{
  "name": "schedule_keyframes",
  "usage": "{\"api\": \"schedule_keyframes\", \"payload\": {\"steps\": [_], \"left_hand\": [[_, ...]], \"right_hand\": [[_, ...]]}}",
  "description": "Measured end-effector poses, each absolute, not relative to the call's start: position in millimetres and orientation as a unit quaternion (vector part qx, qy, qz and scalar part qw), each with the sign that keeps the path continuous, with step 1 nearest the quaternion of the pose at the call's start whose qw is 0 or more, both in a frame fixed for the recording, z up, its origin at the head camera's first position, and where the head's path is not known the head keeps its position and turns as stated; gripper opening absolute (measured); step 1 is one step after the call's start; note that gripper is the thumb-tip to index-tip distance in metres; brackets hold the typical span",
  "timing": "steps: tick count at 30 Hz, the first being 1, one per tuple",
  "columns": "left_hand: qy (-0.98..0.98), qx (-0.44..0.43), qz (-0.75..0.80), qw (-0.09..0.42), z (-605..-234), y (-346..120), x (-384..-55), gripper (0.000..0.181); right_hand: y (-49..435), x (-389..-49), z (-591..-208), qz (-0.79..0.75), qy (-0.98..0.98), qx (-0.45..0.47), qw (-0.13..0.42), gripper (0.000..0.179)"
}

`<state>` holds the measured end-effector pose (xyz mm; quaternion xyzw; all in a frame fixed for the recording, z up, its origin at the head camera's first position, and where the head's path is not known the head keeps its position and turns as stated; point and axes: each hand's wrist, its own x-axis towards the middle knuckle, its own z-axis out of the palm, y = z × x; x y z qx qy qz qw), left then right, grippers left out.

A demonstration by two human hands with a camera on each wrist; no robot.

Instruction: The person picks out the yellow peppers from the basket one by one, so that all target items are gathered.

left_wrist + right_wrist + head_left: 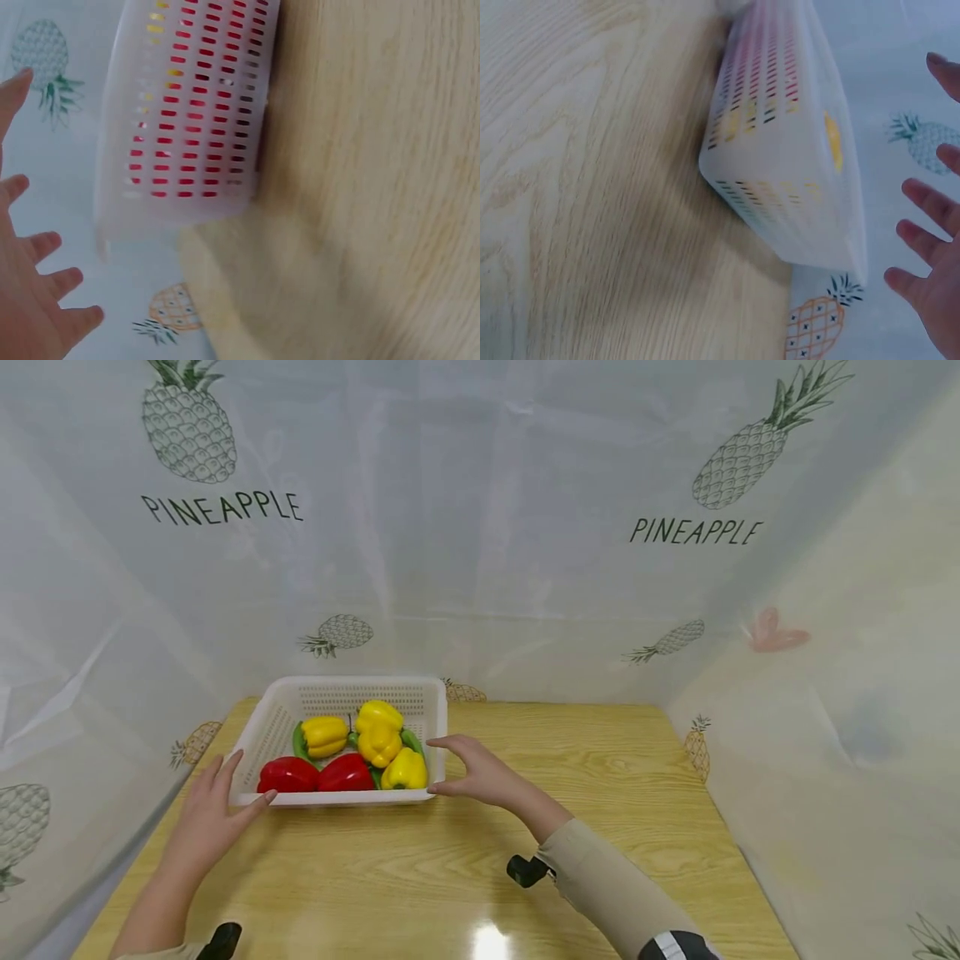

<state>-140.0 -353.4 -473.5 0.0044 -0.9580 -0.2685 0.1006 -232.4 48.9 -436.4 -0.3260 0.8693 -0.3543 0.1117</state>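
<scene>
I find the left hand (206,818) holding nothing, its fingers spread by the near-left corner of the white basket (337,798). The basket rests on the surface (375,868) between both sets of fingers. Inside, a red pepper (288,774) lies nearest the left fingers, a yellow pepper (405,770) nearest the right. The right hand (480,770) also grasps nothing, thumb and fingers parted beside the right wall. I judge that matched, even pressure on opposite walls would best keep the load level.

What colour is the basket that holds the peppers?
The basket is white; the head view shows it best.
</scene>
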Motion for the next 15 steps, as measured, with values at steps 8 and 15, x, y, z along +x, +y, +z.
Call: {"api": "schedule_keyframes", "payload": {"steps": [8,15], "left_hand": [[-0.924,0.057,-0.366,0.091,-485.8,-359.7,-137.8,0.088],[-0.883,0.097,-0.455,0.060,-492.9,-361.6,-133.7,0.087]], "right_hand": [[26.6,-244.8,-446.1,-0.331,0.869,-0.344,0.129,0.068],[11.9,-250.1,-453.0,-0.310,0.879,-0.334,0.142,0.065]]}}
